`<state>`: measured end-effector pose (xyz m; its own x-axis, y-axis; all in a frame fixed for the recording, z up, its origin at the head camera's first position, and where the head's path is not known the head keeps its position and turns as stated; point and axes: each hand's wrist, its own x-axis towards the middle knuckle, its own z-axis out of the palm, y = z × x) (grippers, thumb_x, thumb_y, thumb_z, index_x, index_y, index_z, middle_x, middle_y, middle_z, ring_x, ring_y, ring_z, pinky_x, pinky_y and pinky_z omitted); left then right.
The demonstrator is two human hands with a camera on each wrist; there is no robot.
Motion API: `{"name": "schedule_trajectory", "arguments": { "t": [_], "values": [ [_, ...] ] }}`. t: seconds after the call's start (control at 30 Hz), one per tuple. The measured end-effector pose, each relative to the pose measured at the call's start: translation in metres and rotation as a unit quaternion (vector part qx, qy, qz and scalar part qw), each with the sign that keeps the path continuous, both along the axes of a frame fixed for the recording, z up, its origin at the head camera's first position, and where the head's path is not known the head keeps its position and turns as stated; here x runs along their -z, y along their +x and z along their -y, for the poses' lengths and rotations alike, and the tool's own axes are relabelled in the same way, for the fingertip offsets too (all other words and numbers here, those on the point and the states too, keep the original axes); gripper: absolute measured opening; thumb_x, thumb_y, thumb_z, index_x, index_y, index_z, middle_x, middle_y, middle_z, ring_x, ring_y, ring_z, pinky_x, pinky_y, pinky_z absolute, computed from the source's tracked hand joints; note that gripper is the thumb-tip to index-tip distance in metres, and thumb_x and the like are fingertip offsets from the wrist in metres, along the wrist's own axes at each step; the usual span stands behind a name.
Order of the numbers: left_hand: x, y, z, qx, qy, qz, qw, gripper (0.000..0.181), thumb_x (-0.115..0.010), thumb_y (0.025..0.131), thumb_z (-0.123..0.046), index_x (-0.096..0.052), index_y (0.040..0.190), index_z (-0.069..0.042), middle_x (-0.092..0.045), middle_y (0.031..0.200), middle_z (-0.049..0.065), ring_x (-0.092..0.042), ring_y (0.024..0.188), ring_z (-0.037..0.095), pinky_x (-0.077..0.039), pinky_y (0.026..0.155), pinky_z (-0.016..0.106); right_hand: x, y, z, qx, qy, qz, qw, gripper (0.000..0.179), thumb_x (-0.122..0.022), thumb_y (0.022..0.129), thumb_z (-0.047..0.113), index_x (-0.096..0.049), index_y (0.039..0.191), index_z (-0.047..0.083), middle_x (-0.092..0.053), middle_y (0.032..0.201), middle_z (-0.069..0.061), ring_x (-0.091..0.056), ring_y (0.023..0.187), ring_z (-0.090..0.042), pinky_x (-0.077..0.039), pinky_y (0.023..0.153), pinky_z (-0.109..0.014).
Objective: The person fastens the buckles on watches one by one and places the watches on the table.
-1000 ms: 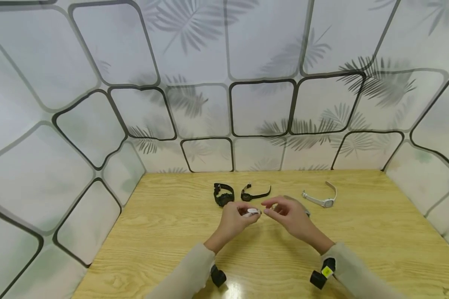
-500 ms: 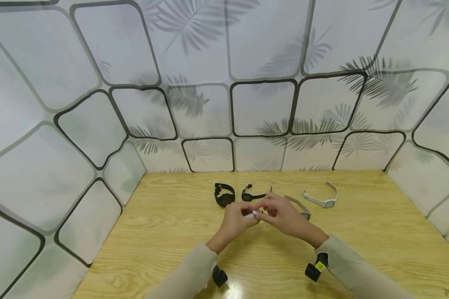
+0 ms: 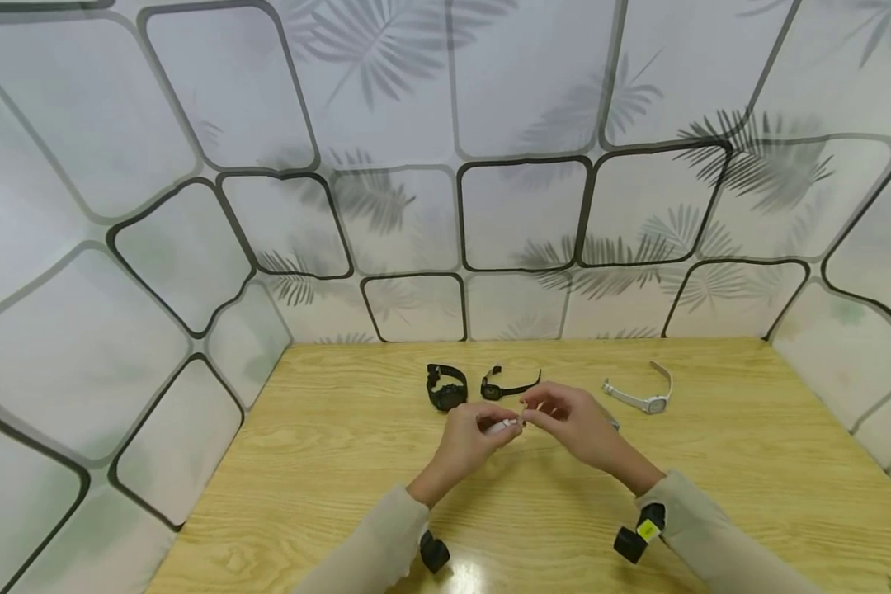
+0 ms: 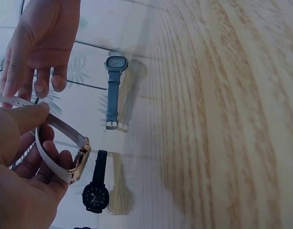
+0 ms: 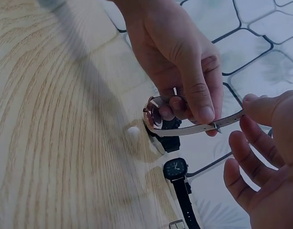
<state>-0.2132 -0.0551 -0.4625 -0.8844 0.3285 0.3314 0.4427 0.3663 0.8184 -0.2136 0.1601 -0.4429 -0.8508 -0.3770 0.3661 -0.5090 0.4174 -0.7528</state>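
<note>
A wristwatch [image 4: 80,161] with a white strap and a rose-gold case is held between both hands over the table. My left hand [image 3: 466,439] grips it, thumb and fingers around the looped strap near the buckle. With thumb and fingertip my right hand [image 3: 581,422] pinches the free end of the strap [image 5: 227,119], which passes through the buckle in the right wrist view. The case hangs below the left fingers, its dial turned mostly away. In the head view, the hands hide most of this watch.
Behind the hands lie a chunky black watch [image 3: 447,398] and a slim black watch [image 3: 493,392]. A white watch [image 3: 655,404] lies to the right. A grey-blue watch [image 4: 116,64] is partly hidden behind my right hand in the head view. Patterned fabric walls [image 3: 520,305] border the wooden table [image 3: 304,462].
My right hand came in from the right to the strap in my left hand, then drew back slightly rightward with the strap end pinched. The left hand stays nearly in place.
</note>
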Motion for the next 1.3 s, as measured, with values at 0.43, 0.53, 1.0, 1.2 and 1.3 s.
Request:
{"name": "schedule_trajectory", "arguments": {
  "t": [0.43,0.53,1.0,1.2,1.3],
  "values": [
    [0.0022,-0.0004,0.0025,0.038,0.057,0.058,0.9960,0.015,-0.074,0.097,-0.017,-0.080,0.109,-0.009,-0.077,0.098,0.006,-0.071,0.077,0.026,-0.055,0.062,0.020,0.0026,0.0018,-0.0031,0.006,-0.035,0.013,0.9993,0.014,-0.070,0.100,0.015,-0.071,0.114,0.015,-0.071,0.097,-0.001,-0.068,0.076,-0.016,-0.056,0.065,-0.030],
    [0.0010,0.0005,0.0033,0.046,0.067,0.071,0.9941,0.016,-0.073,0.098,-0.016,-0.080,0.111,-0.009,-0.077,0.100,0.007,-0.071,0.077,0.029,-0.054,0.062,0.021,0.0025,0.0026,-0.0038,0.000,-0.042,0.011,0.9991,0.013,-0.070,0.100,0.017,-0.071,0.114,0.016,-0.071,0.096,0.001,-0.068,0.075,-0.013,-0.057,0.065,-0.030],
    [0.0002,0.0019,0.0029,0.049,0.146,0.162,0.9747,0.020,-0.064,0.101,-0.005,-0.078,0.114,-0.005,-0.076,0.108,0.011,-0.070,0.087,0.039,-0.061,0.072,0.044,0.0011,0.0045,-0.0039,0.007,-0.057,0.015,0.9982,0.014,-0.070,0.100,0.017,-0.071,0.114,0.016,-0.070,0.094,-0.002,-0.067,0.074,-0.012,-0.056,0.063,-0.030],
    [0.0013,0.0020,0.0002,0.032,0.168,0.173,0.9701,0.018,-0.065,0.100,-0.004,-0.079,0.110,-0.003,-0.076,0.106,0.012,-0.067,0.079,0.026,-0.057,0.066,0.031,0.0003,0.0054,-0.0031,0.008,-0.058,0.020,0.9981,0.013,-0.070,0.100,0.019,-0.071,0.113,0.016,-0.070,0.095,-0.001,-0.068,0.075,-0.015,-0.056,0.063,-0.030],
    [0.0016,0.0018,-0.0003,0.028,0.172,0.167,0.9704,0.017,-0.065,0.100,-0.004,-0.079,0.109,-0.001,-0.076,0.103,0.014,-0.064,0.076,0.023,-0.054,0.064,0.027,0.0008,0.0049,-0.0034,0.006,-0.061,0.020,0.9979,0.012,-0.070,0.100,0.018,-0.071,0.112,0.016,-0.070,0.094,-0.007,-0.066,0.074,-0.014,-0.055,0.062,-0.030]
  ]
}}
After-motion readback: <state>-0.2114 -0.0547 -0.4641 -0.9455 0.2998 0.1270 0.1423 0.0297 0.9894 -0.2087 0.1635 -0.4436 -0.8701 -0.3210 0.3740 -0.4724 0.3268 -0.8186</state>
